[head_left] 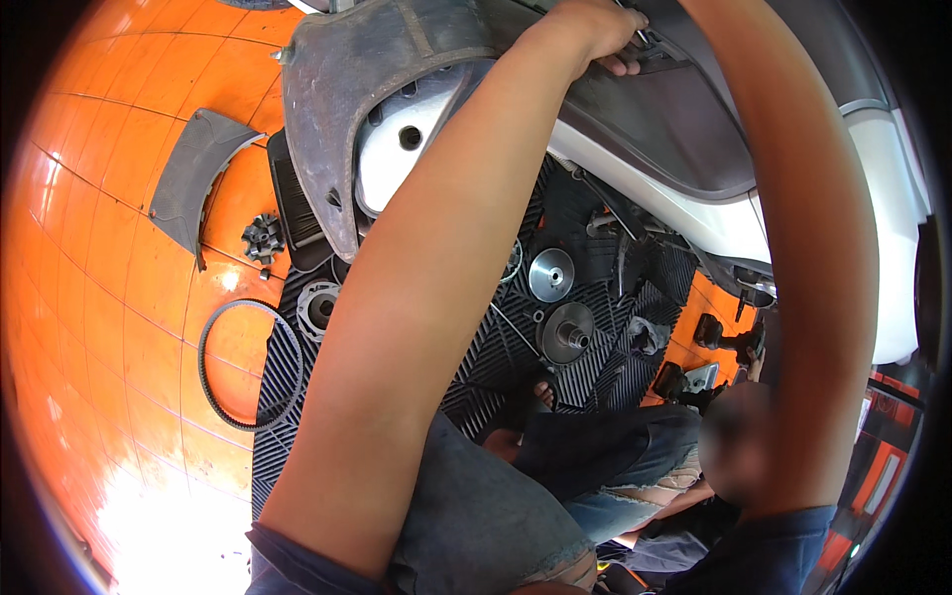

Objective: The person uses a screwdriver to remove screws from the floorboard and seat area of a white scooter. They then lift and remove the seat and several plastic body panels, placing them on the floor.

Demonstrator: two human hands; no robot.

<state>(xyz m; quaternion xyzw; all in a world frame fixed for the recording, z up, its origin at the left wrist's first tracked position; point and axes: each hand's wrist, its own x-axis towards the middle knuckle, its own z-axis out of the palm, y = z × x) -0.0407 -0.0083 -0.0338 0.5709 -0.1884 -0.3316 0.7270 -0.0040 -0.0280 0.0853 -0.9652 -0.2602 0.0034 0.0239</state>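
My left hand (598, 38) reaches to the top edge of the head view, over the dark grey body panel (659, 124) of a scooter. Its fingers are curled by a thin shiny metal piece (643, 32), and what they grip is partly hidden. Only the forearm of my right arm shows, since the hand lies beyond the top edge. Below my left forearm, a worn grey cover (337, 74) with a silver plate (392, 149) sits on the scooter.
Orange tiles carry a drive belt (201, 362), a grey curved panel (188, 183) and a finned metal part (263, 238). Pulley discs (551, 275) (566, 333) lie on a black ribbed mat (476, 397). A person crouches at lower right, near a cordless power tool (722, 337).
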